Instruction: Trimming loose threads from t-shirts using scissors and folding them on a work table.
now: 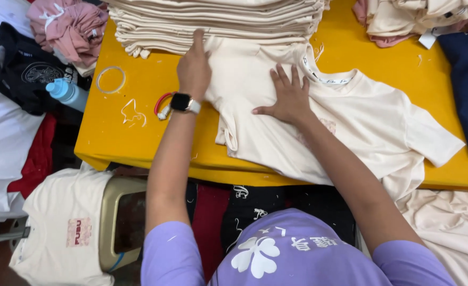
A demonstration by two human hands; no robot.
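Cream T-shirt lies face down on the yellow table, spread across the middle toward the right edge. Its long axis runs roughly along the table's length, tilted a little: the collar sits up near the far side, close to the stack of folded cream shirts, one sleeve reaches toward the right edge, and the hem end hangs partly over the near edge. The left part of the shirt is folded over on itself.

The right hand lies flat on the shirt just left of the collar, fingers spread apart and pressed on the cloth. The left hand rests at the shirt's folded far-left part, right against the bottom of the stack, one finger stretched out toward the stack and the others curled; whether it pinches the cloth cannot be told. A watch sits on that wrist.

Near the left wrist a red-handled small tool lies on the table, and further toward the left edge a clear ring. A blue bottle lies just off the left edge. More cream garments are heaped at the far right corner.
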